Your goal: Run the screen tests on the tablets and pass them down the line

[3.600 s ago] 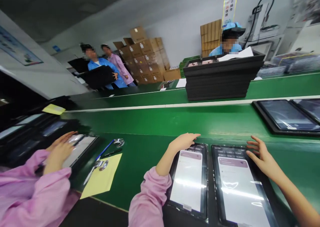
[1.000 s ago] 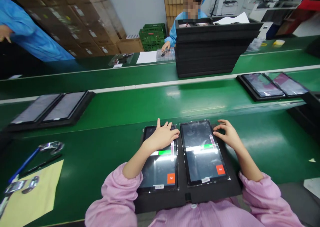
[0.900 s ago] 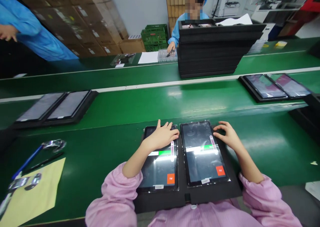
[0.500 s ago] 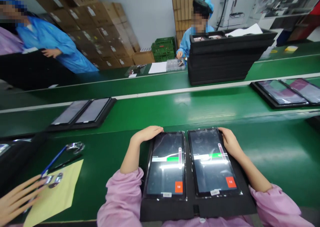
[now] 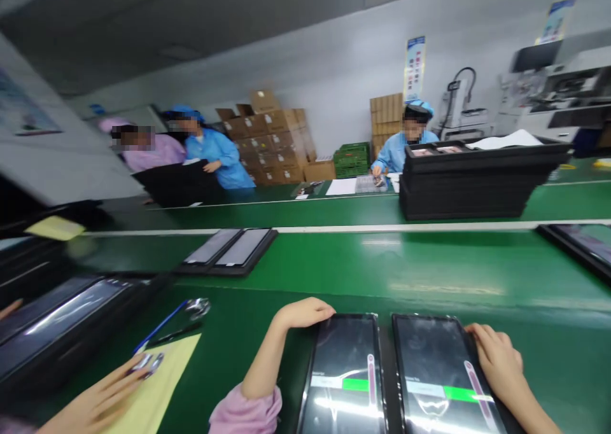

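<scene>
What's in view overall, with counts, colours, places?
Flat glossy tablets: two, black, front centre
Other flat tablets: at least five, dark, left and right
Smooth work surfaces: several, green, throughout
Thin paper sheets: two, yellow, left
Rectangular tray stack: one, black, right
Cardboard boxes: many, brown, back
Plastic crates: several, green, back
Co-workers: three, blue-clad or pink-clad, back
Neighbouring hands: two, bare, left
Left hand: one, pink-sleeved, left glossy tablet's corner
Right hand: one, bare, right glossy tablet's edge
</scene>
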The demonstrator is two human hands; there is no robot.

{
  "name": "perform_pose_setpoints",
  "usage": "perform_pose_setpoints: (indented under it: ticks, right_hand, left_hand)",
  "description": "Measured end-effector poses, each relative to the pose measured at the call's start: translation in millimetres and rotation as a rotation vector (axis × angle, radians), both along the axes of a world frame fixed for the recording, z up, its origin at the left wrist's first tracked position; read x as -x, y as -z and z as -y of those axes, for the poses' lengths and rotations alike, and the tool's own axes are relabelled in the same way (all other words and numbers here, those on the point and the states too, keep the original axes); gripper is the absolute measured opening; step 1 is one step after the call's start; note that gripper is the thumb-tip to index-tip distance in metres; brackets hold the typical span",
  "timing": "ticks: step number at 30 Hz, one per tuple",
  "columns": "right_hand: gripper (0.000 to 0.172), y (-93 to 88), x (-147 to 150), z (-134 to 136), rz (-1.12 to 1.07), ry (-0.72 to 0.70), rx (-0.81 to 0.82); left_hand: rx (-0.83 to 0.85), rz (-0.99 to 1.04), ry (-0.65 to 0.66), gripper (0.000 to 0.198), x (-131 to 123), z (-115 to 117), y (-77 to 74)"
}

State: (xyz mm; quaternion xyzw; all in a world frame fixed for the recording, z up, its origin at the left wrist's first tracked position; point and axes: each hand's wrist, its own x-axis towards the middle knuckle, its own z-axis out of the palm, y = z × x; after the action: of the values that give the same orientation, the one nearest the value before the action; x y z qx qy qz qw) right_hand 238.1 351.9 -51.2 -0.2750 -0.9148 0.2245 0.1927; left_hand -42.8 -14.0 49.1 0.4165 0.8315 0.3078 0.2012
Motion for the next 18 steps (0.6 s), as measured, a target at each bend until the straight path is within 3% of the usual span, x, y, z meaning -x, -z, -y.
perform_pose_setpoints:
  ticks: [5, 9, 14, 18]
  right_hand:
    - [0.040, 27.1, 3.9, -22.4, -0.054, -0.030, 0.071]
    - [0.041, 34.8, 15.5, -26.0, -0.106, 0.002, 0.071]
    - [0.044, 23.5, 42.7, -27.7, -0.141, 0.014, 0.065]
    - [0.047, 7.4, 54.6, -27.4, -0.178, -0.107, 0.134]
  left_hand:
    - [-0.158, 0.117, -0.132, 0.103, -10.4, 6.7, 29.8]
    - [-0.329, 0.092, -0.259, 0.094, -25.5, 6.4, 48.6]
    - [-0.288, 0.083, -0.273, 0.096, -19.0, -6.5, 37.6]
    - [-0.250, 0.071, -0.274, 0.100, -13.8, -15.4, 27.5]
